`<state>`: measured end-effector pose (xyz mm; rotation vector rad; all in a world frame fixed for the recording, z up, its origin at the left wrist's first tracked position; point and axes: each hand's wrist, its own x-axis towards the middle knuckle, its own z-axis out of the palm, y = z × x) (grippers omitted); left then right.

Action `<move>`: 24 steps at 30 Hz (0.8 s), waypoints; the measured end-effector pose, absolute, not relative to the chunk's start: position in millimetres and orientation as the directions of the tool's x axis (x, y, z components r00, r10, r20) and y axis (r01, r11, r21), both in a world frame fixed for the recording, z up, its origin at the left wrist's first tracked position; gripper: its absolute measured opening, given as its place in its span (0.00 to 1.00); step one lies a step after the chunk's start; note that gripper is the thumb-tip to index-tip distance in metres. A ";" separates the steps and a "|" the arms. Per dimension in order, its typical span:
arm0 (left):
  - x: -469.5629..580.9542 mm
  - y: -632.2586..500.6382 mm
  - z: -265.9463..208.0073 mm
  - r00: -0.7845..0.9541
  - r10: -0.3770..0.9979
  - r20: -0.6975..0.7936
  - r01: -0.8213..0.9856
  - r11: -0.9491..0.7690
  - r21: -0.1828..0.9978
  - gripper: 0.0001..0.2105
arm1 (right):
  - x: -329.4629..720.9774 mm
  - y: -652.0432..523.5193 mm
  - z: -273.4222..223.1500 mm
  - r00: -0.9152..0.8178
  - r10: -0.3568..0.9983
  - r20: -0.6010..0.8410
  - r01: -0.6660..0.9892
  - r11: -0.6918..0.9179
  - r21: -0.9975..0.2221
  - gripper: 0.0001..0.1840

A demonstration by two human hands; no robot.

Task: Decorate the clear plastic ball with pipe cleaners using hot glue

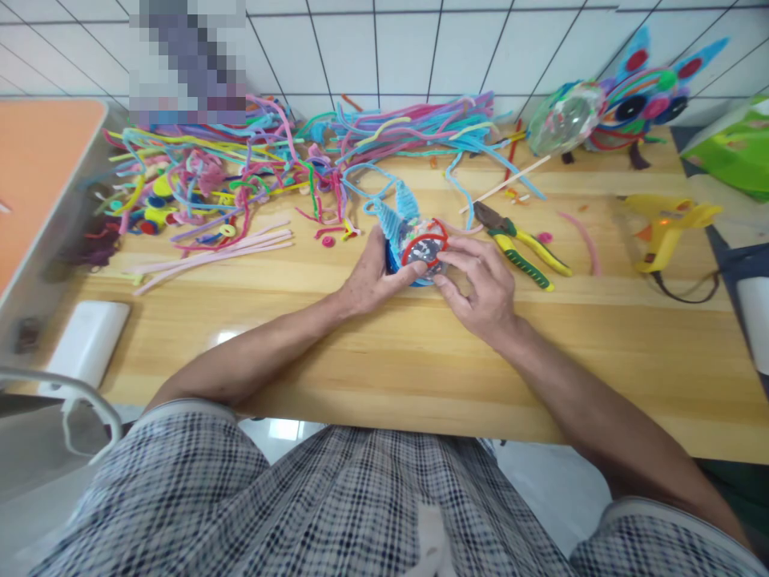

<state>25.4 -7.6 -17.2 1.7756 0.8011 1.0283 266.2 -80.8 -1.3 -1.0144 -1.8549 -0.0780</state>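
Observation:
My left hand (371, 280) is wrapped round a small clear plastic craft piece (430, 268), with its thumb across the front. Two light blue pipe-cleaner ears (397, 213) stick up from it, and a darker blue band shows at its left side. A red pipe cleaner (443, 232) curves in an arc over the clear face. From the right, my right hand (481, 280) pinches the end of that red pipe cleaner against the piece. Its lower fingertips are partly hidden. Just beyond this hand lie pliers (517, 247) with yellow and green handles.
Heaps of coloured pipe cleaners (414, 128) line the wall. Pink strips (228, 250) and several buttons lie at left, near a white power bank (87, 344). At right are a yellow glue gun (666, 228) with a cord and a decorated bottle animal (642, 104). An orange-topped bin (48, 176) borders the left.

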 end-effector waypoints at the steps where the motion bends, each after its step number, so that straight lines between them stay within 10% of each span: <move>1: 25.3 -7.4 -17.4 0.444 0.843 0.304 0.091 -0.380 0.921 0.42 | 266.5 -81.1 -1.4 -0.171 0.620 0.766 0.669 0.644 -0.372 0.22; 24: 29.3 -13.2 -21.2 0.423 0.842 0.335 0.087 -0.405 0.910 0.42 | 257.8 -88.7 12.5 -0.044 0.697 0.716 0.691 0.538 -0.482 0.07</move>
